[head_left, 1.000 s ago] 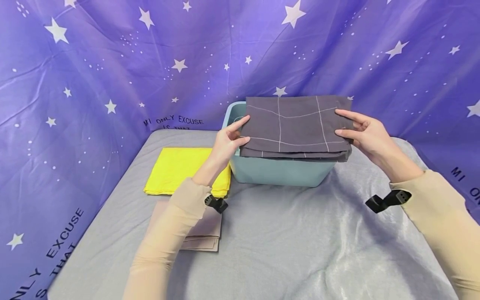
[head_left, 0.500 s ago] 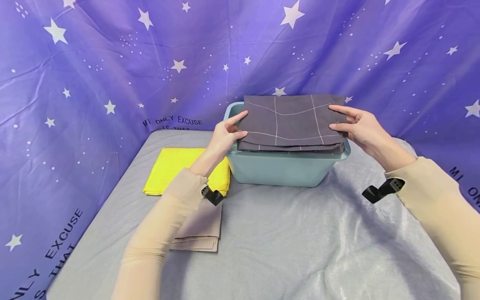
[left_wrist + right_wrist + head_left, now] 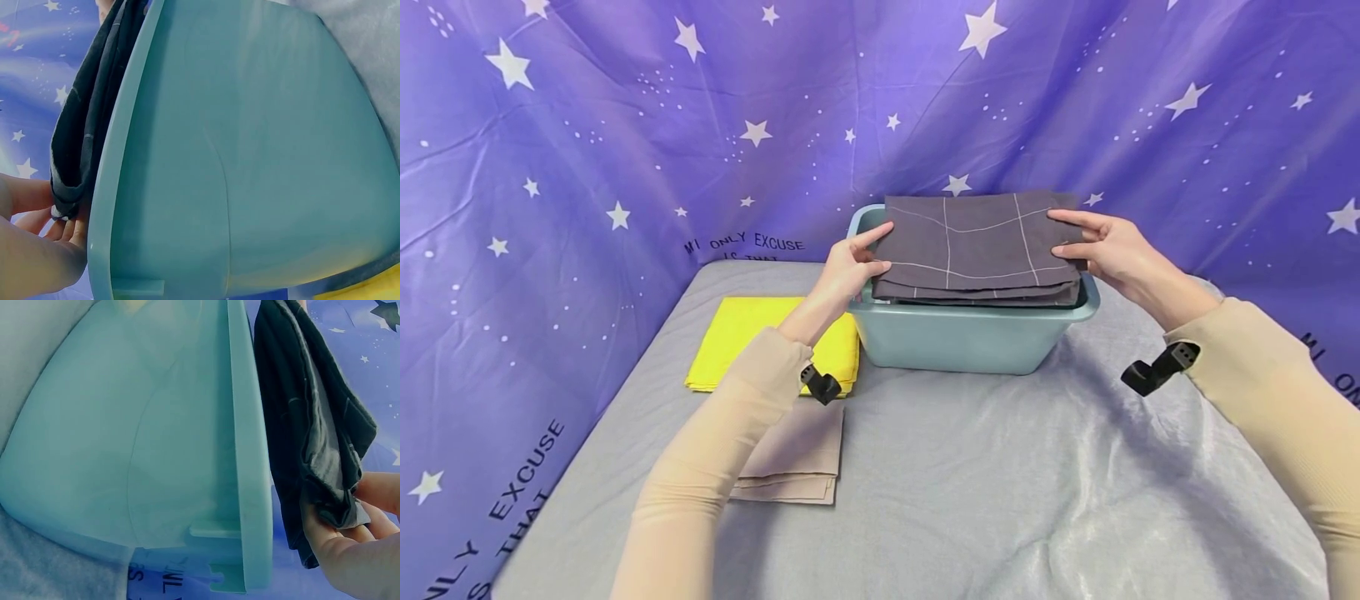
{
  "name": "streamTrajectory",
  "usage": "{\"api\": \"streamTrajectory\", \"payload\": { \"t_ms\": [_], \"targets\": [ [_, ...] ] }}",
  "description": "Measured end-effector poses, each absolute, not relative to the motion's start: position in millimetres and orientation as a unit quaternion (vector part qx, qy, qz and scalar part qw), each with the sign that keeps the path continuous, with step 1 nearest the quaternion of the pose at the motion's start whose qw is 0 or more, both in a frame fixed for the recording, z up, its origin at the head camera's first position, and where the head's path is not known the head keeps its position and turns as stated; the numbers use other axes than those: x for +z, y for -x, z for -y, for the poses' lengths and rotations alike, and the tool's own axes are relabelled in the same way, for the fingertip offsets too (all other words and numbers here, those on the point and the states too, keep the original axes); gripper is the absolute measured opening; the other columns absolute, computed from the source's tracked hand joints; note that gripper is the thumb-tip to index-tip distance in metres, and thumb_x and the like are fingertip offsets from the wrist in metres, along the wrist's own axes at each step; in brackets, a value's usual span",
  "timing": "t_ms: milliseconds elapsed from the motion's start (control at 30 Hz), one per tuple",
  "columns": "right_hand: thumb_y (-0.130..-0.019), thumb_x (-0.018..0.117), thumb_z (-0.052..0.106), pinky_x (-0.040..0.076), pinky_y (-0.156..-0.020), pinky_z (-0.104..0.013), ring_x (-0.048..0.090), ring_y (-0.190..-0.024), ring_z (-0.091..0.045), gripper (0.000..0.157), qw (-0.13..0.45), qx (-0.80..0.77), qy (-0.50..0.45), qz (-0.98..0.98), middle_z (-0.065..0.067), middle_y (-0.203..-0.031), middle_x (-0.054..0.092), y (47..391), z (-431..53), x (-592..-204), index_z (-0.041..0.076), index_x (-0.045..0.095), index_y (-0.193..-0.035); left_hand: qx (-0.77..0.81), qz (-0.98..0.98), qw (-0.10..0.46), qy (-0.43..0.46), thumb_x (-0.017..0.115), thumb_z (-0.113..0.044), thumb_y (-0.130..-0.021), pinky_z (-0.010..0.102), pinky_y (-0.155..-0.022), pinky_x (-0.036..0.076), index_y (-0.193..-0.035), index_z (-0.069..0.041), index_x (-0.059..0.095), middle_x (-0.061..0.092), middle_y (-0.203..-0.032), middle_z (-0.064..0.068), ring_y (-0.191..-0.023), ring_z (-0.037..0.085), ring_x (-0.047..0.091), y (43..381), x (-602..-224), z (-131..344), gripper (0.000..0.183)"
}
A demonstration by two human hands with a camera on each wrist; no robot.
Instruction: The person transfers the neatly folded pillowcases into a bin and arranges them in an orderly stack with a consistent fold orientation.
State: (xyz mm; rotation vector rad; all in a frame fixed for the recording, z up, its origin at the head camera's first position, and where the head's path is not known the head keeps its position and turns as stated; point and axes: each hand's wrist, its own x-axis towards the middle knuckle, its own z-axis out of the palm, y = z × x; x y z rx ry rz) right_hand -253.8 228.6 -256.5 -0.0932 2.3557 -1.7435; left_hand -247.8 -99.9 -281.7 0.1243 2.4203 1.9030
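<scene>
A folded dark grey cloth (image 3: 981,237) with thin white grid lines lies level over the mouth of a blue-green plastic bin (image 3: 962,337). My left hand (image 3: 847,271) grips its left edge, thumb and index finger on top and the other fingers underneath. At the opposite edge my right hand (image 3: 1112,254) pinches the cloth the same way. In the left wrist view the folded layers of the cloth (image 3: 78,137) show right at the bin's rim (image 3: 119,156). The right wrist view has the cloth's layered end (image 3: 325,469) between my right thumb and fingers. The bin's inside is mostly hidden.
A folded yellow cloth (image 3: 737,333) lies left of the bin, partly behind my left forearm. Nearer me is a folded pinkish-beige cloth (image 3: 797,458). Grey fabric (image 3: 970,483) covers the table, and a purple star-printed curtain (image 3: 820,100) hangs behind.
Both hands have lowered the dark grey cloth toward the bin and shifted it slightly left. The bin's front rim, covered by it before, now shows. The hands keep their hold.
</scene>
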Motion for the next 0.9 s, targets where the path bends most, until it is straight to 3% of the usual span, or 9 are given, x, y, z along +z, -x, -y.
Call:
{"api": "streamTrajectory", "payload": {
  "t_ms": [100, 300, 500, 667, 900],
  "targets": [
    [-0.087, 0.061, 0.010, 0.028, -0.044, -0.015, 0.025, -0.039, 0.002, 0.062, 0.107, -0.578, 0.029, -0.809, -0.017, -0.144, 0.028, 256, -228, -257, 0.026, 0.036, -0.141, 0.613, -0.788, 0.033, -0.041, 0.061, 0.000, -0.084, 0.023, -0.036, 0.025, -0.129, -0.030, 0.052, 0.031, -0.061, -0.002, -0.035, 0.010, 0.022, 249, -282, 100, 0.055],
    [-0.087, 0.061, 0.010, 0.028, -0.045, -0.017, 0.024, -0.039, 0.000, 0.064, 0.111, -0.558, 0.023, -0.822, -0.015, -0.145, 0.028, 261, -225, -258, 0.023, 0.033, -0.143, 0.597, -0.801, 0.032, -0.040, 0.060, 0.000, -0.084, 0.024, -0.036, 0.027, -0.130, -0.029, 0.052, 0.031, -0.060, -0.002, -0.035, 0.009, 0.023, 251, -284, 101, 0.055],
    [-0.087, 0.060, 0.009, 0.027, -0.043, -0.019, 0.024, -0.039, -0.002, 0.064, 0.123, -0.548, 0.017, -0.827, -0.016, -0.150, 0.013, 263, -222, -258, 0.023, 0.032, -0.143, 0.590, -0.806, 0.039, -0.036, 0.059, 0.001, -0.084, 0.023, -0.037, 0.028, -0.131, -0.027, 0.051, 0.031, -0.060, -0.001, -0.034, 0.009, 0.024, 249, -280, 101, 0.056],
    [-0.088, 0.059, 0.010, 0.029, -0.045, -0.020, 0.025, -0.041, -0.002, 0.064, 0.124, -0.532, 0.023, -0.837, -0.018, -0.151, 0.004, 264, -221, -259, 0.023, 0.031, -0.143, 0.581, -0.812, 0.039, -0.029, 0.059, 0.001, -0.084, 0.024, -0.037, 0.030, -0.131, -0.029, 0.051, 0.042, -0.067, 0.002, -0.035, 0.010, 0.025, 253, -285, 102, 0.056],
    [-0.088, 0.059, 0.010, 0.028, -0.045, -0.020, 0.025, -0.041, -0.003, 0.063, 0.122, -0.525, 0.019, -0.842, -0.018, -0.151, 0.006, 265, -219, -260, 0.023, 0.032, -0.143, 0.575, -0.817, 0.034, -0.035, 0.059, 0.004, -0.083, 0.023, -0.035, 0.031, -0.131, -0.026, 0.052, 0.038, -0.061, 0.002, -0.034, 0.009, 0.025, 256, -287, 102, 0.056]
  ]
}}
